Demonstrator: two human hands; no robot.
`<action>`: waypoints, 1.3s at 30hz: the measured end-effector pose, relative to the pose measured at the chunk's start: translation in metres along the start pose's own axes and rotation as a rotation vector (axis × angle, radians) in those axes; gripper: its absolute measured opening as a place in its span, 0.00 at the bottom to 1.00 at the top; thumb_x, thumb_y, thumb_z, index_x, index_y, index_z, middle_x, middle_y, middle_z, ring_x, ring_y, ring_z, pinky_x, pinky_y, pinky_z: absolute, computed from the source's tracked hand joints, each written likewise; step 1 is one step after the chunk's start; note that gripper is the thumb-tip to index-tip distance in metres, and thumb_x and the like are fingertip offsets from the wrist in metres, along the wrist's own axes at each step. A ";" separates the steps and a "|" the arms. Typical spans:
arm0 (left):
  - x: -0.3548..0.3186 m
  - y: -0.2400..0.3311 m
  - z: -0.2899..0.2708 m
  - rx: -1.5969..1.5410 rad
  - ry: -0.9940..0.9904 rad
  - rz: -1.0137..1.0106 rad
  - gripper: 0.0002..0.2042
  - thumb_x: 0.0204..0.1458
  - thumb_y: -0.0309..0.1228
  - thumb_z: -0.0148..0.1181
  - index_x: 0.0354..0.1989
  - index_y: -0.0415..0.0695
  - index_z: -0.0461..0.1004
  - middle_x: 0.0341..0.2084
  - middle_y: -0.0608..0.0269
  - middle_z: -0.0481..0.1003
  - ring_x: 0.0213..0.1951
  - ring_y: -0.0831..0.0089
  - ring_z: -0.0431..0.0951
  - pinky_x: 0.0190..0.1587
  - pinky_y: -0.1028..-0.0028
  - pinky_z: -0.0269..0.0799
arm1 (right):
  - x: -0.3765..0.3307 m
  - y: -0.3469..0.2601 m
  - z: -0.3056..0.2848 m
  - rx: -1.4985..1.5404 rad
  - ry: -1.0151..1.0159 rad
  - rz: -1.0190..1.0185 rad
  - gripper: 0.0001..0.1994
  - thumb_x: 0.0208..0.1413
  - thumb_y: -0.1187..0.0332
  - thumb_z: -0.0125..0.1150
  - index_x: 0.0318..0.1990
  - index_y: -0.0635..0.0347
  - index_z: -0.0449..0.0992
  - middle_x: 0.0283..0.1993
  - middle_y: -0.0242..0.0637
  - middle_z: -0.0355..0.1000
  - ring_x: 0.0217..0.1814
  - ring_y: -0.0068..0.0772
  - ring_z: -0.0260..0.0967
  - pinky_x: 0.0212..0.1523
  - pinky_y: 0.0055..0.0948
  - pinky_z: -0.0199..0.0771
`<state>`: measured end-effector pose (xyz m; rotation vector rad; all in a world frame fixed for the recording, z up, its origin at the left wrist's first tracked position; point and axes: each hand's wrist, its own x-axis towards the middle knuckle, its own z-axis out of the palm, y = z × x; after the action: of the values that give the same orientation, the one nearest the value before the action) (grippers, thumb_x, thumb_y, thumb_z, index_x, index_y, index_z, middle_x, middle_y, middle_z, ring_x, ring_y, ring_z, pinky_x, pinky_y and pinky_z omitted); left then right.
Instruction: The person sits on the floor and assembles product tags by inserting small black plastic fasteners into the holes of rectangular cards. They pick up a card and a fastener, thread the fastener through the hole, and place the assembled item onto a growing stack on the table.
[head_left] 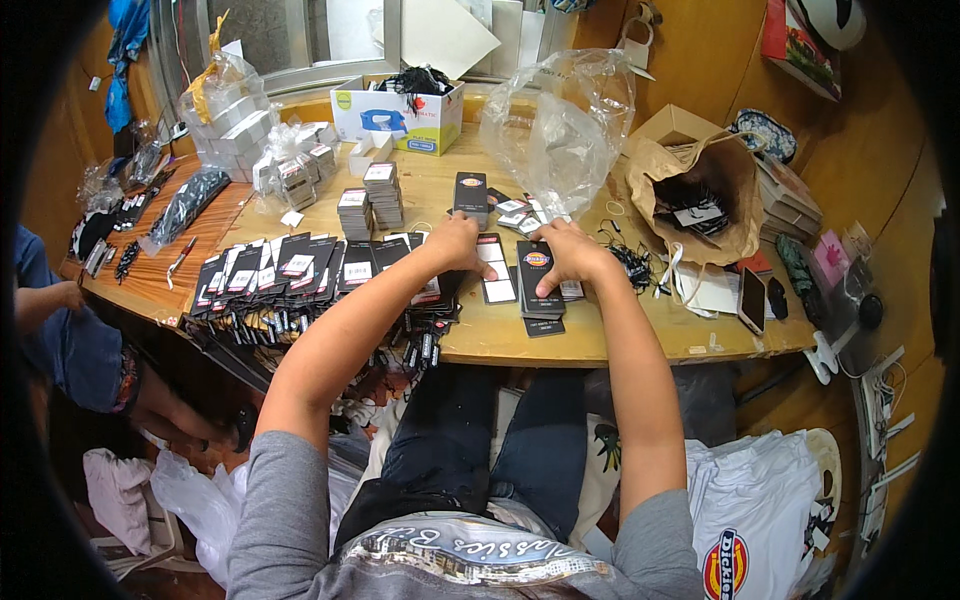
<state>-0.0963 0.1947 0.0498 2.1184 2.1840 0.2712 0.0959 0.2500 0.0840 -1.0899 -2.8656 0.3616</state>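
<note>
My left hand (458, 245) is at the middle of the table, closed on the left side of a hang tag with white labels (499, 285). Its thumb lies across that tag, and its fingertips are at the tag's far end. Just beyond stands a stack of black hang tags (470, 190). My right hand (575, 255) grips a black hang tag (534, 280) with the thumb on its face and the fingers at its far edge. Another black tag (545, 326) peeks out beneath. Small labelled pieces (515, 212) lie scattered between the hands, partly hidden.
Many corded black tags (290, 265) hang over the front edge at left. Small stacks (383, 195), a box (400, 115) and a clear plastic bag (560, 120) stand behind. A paper bag (735, 180) and phone (751, 300) are at right. Another person (70, 320) is at far left.
</note>
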 end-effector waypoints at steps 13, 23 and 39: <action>0.006 -0.001 -0.007 -0.869 0.164 -0.241 0.16 0.30 0.18 0.63 0.28 0.37 0.63 0.16 0.65 0.67 0.21 0.79 0.68 0.22 0.80 0.64 | 0.018 0.018 0.009 0.801 0.318 0.052 0.13 0.33 0.79 0.63 0.30 0.64 0.69 0.30 0.35 0.69 0.27 0.21 0.64 0.25 0.20 0.65; 0.004 -0.006 -0.006 -0.691 0.350 -0.091 0.05 0.39 0.23 0.57 0.22 0.38 0.66 0.17 0.59 0.69 0.23 0.76 0.72 0.24 0.77 0.65 | 0.007 0.013 0.001 1.044 0.324 0.075 0.07 0.39 0.78 0.59 0.28 0.64 0.70 0.22 0.37 0.70 0.22 0.20 0.65 0.18 0.18 0.62; -0.055 0.065 -0.048 -1.429 0.550 -0.013 0.07 0.42 0.24 0.58 0.29 0.35 0.71 0.22 0.62 0.73 0.22 0.81 0.72 0.22 0.85 0.65 | -0.019 -0.034 -0.021 1.248 0.662 -0.253 0.06 0.43 0.74 0.58 0.26 0.65 0.68 0.22 0.33 0.70 0.23 0.16 0.63 0.23 0.16 0.62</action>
<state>-0.0388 0.1382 0.1055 1.1809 1.2529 1.8512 0.0910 0.2173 0.1128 -0.4280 -1.5950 1.2207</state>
